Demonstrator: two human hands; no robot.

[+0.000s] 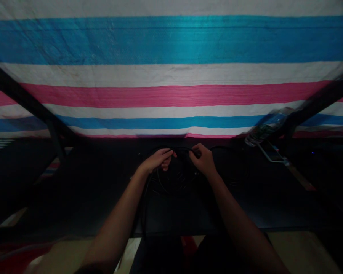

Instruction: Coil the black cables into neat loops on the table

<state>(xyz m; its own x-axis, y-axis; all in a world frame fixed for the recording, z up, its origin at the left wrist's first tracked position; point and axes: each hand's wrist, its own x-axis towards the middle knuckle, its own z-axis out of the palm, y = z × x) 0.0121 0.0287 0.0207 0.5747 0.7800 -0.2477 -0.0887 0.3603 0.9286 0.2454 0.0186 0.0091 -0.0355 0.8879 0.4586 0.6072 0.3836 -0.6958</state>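
A black cable (180, 148) runs between my two hands above the dark tabletop. My left hand (161, 159) pinches it with thumb and fingers closed. My right hand (202, 158) is also closed on the cable, a short way to the right. Below and between the hands lies a loose coil of black cable (174, 186), its loops hard to make out in the dim light. More dark loops (231, 167) show faintly to the right of my right hand. A strand hangs down past my left wrist toward the table's front edge.
The black table (88, 198) backs onto a striped plastic sheet (171, 95). At the back right, a clear bottle (267, 129) leans beside a phone (271, 151). Dark slanting frame bars stand at left (25, 95) and right (317, 99).
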